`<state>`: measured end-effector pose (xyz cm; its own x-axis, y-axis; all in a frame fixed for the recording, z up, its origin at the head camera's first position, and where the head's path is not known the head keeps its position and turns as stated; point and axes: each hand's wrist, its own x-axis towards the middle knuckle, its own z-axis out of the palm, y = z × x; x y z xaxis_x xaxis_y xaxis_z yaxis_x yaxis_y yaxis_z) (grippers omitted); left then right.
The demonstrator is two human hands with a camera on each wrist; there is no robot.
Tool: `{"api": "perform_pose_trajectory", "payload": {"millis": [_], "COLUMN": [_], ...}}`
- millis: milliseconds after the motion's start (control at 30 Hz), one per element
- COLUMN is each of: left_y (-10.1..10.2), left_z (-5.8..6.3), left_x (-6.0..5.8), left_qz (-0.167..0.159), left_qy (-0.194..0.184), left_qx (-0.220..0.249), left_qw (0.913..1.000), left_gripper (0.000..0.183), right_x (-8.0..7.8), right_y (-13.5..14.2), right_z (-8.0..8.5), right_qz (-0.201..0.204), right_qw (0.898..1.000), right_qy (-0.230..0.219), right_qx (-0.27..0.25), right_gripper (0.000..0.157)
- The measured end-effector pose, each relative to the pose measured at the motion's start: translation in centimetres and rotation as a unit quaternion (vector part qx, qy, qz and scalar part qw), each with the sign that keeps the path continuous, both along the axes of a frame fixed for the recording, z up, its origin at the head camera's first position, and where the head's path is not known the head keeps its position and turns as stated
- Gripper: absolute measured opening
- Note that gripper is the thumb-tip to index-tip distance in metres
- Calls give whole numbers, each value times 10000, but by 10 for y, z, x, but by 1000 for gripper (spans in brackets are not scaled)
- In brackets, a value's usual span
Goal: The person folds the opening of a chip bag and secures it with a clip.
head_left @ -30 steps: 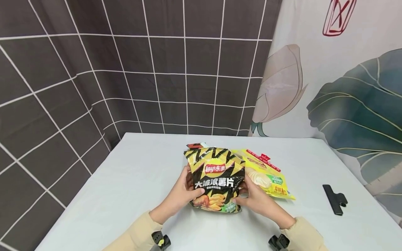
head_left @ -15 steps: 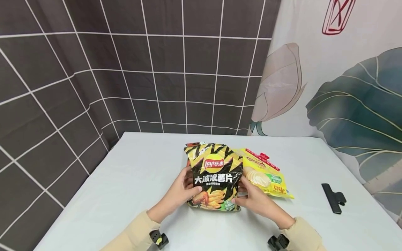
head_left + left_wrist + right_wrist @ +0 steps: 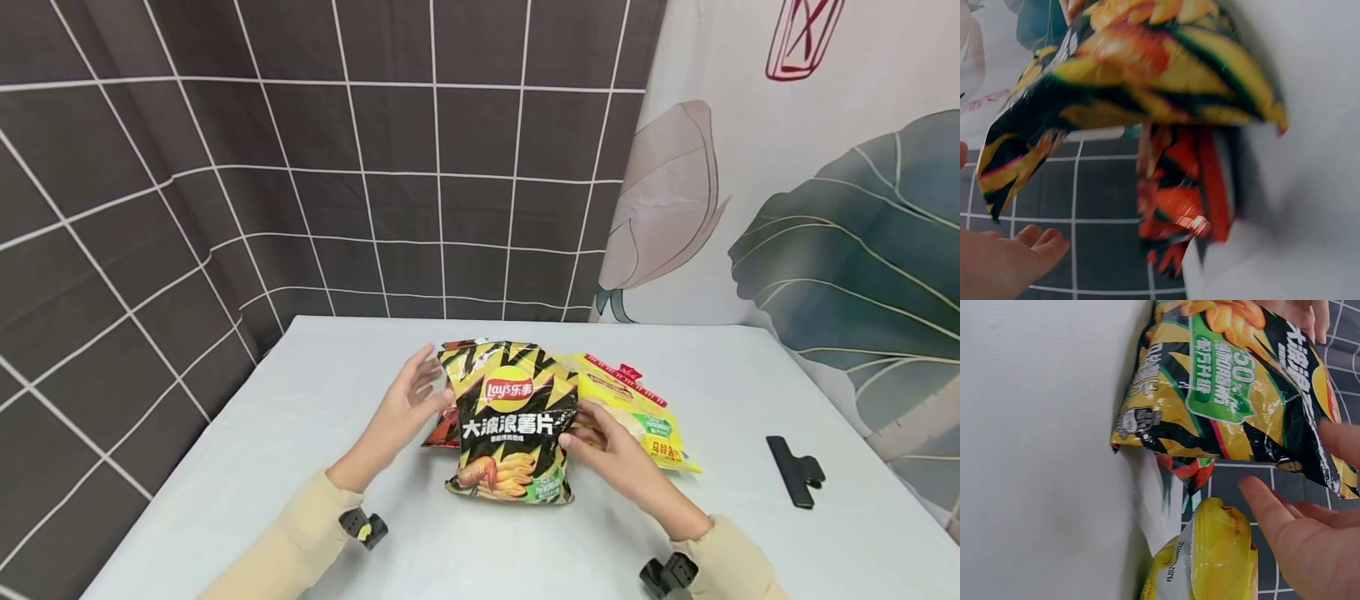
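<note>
A black and yellow Lay's chip bag [image 3: 507, 417] stands upright in the middle of the white table, its printed front towards me. My left hand [image 3: 401, 412] is beside its upper left edge with fingers extended; in the left wrist view a gap separates those fingers [image 3: 1041, 250] from the bag. My right hand [image 3: 611, 446] is at the right edge, thumb overlapping the front. In the right wrist view its extended fingers [image 3: 1272, 515] lie apart from the bag. Behind the black bag, a red chip bag [image 3: 444, 432] is mostly hidden.
A yellow chip bag [image 3: 660, 429] with a red sealing clip [image 3: 626, 379] across its top lies behind my right hand. To the right, a black bag clip [image 3: 795, 472] rests on the table [image 3: 330, 375]. A dark gridded curtain [image 3: 390, 208] hangs behind.
My left hand has let go of the black chip bag and moved up and left, uncovering part of the red bag. The right hand has loosened and shifted slightly up along the edge.
</note>
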<state>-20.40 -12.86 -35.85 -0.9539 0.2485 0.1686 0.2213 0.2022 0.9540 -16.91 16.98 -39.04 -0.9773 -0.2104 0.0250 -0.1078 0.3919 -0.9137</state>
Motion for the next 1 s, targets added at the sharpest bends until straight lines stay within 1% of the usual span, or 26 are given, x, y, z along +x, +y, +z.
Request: {"api": "perform_pose_trajectory", "payload": {"millis": [100, 200, 267, 400, 500, 700, 867, 1000], "left_y": [-3, -3, 0, 7, 14, 31, 45, 54], "left_z": [11, 21, 28, 40, 49, 61, 66, 66], "left_x": [-8, -14, -16, -19, -22, -31, -37, -39], "left_qz": [57, 110, 96, 1, -112, -333, -538, -587], "left_qy": [485, 856, 1036, 1327, 1468, 1584, 1683, 1703], "left_qx": [-445, -978, -1331, -1980, -2319, -2753, -3092, -3208], "left_qw": [9978, 9915, 9856, 9712, 9615, 9476, 9344, 9299], "left_gripper": [71, 63, 60, 54, 52, 49, 47, 42], "right_x": [-1, -3, -4, -7, -10, -14, -17, -19], "right_y": [0, 0, -1, -1, -2, -4, -7, -9], "right_z": [3, 6, 8, 10, 10, 12, 13, 14], "right_qz": [-320, -506, -604, -719, -808, -1033, -1123, -1164], "right_qw": [9994, 9981, 9968, 9942, 9933, 9915, 9891, 9863], "right_qy": [23, -20, -32, 16, 123, 198, 168, 70], "right_qx": [-117, -338, -526, -796, -820, -761, -940, -1165], "right_gripper": [68, 63, 61, 58, 56, 53, 50, 48]}}
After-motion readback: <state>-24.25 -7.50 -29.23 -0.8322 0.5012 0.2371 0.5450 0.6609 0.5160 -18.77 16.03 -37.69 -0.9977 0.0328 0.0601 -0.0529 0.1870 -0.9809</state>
